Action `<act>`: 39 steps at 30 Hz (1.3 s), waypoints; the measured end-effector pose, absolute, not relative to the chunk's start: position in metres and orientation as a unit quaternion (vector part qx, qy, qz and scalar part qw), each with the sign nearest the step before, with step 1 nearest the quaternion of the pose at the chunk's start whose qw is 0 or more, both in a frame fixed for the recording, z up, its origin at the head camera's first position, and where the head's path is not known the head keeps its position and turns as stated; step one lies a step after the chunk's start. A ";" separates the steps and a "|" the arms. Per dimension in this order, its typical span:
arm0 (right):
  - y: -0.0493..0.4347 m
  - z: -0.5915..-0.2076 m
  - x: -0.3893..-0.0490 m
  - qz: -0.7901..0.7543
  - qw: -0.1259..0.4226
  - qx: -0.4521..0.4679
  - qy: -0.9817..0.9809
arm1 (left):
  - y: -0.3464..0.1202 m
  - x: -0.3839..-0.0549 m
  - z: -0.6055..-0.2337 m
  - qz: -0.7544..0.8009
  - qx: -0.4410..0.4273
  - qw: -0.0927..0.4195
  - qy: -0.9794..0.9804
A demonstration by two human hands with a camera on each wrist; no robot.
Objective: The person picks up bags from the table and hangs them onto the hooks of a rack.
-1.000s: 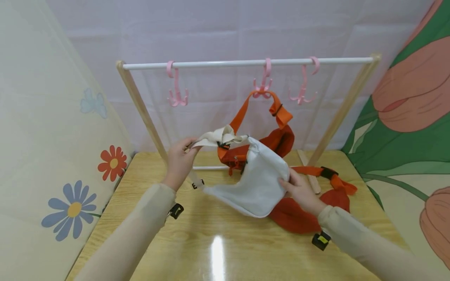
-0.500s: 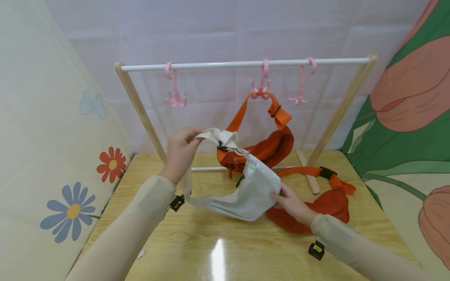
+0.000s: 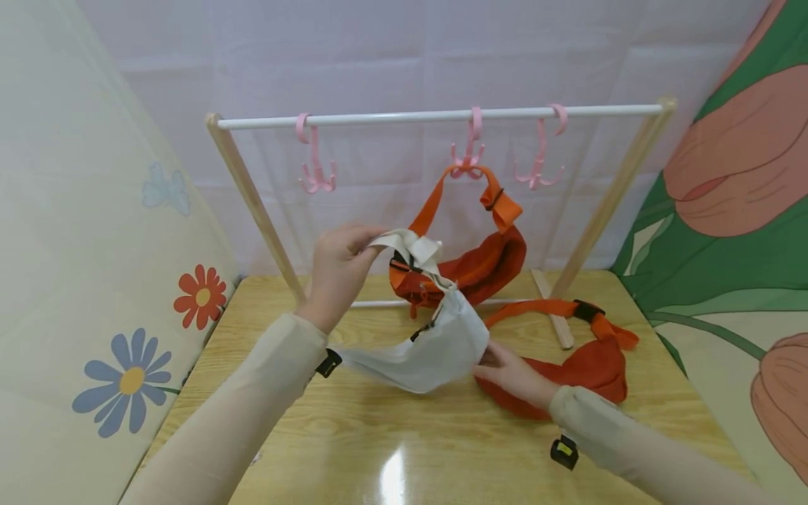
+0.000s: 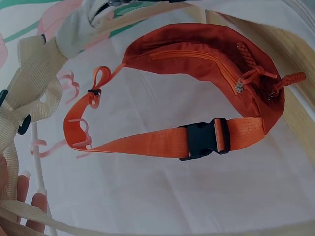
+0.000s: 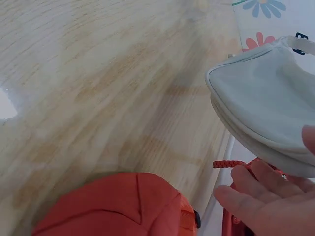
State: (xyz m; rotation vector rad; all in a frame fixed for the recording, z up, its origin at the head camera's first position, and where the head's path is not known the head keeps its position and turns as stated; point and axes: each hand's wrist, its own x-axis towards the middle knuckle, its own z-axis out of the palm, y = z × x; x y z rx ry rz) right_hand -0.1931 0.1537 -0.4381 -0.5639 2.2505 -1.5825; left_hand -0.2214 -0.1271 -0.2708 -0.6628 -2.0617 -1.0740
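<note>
A white waist bag (image 3: pixel 435 351) hangs in the air from its cream strap (image 3: pixel 413 245), which my left hand (image 3: pixel 341 273) pinches between thumb and fingers. The left wrist view shows this strap (image 4: pixel 34 93) passing over the fingers (image 4: pixel 38 206). At the bag's lower right edge is my right hand (image 3: pixel 514 375); its fingers (image 5: pixel 266 182) look straight and loose under the bag. Whether they still touch it, I cannot tell. Behind the white bag, a red waist bag (image 3: pixel 486 263) hangs by its orange strap from the middle pink hook (image 3: pixel 468 151).
A white rail (image 3: pixel 391 118) on wooden posts also carries a left pink hook (image 3: pixel 317 168) and a right pink hook (image 3: pixel 539 165). Another red waist bag (image 3: pixel 587 372) lies on the wooden table (image 3: pixel 328 449), near and partly behind my right hand.
My left hand has shifted right with the strap. The white bag's body has swung left and tilted lower, and my right hand has moved left along with it, its grip looser now.
</note>
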 end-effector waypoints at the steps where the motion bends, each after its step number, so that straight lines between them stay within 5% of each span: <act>1: 0.153 -0.436 -0.194 -0.553 0.170 -0.198 0.791 | -0.126 -0.221 -0.270 -0.407 -0.259 0.358 -0.800; 23: 0.123 -0.303 -0.215 -0.455 -0.017 -0.270 0.848 | -0.112 -0.219 -0.266 -0.308 -0.258 0.361 -0.842; 39: 0.099 -0.271 -0.220 -0.401 -0.154 -0.365 0.826 | -0.096 -0.221 -0.270 -0.243 -0.310 0.411 -0.822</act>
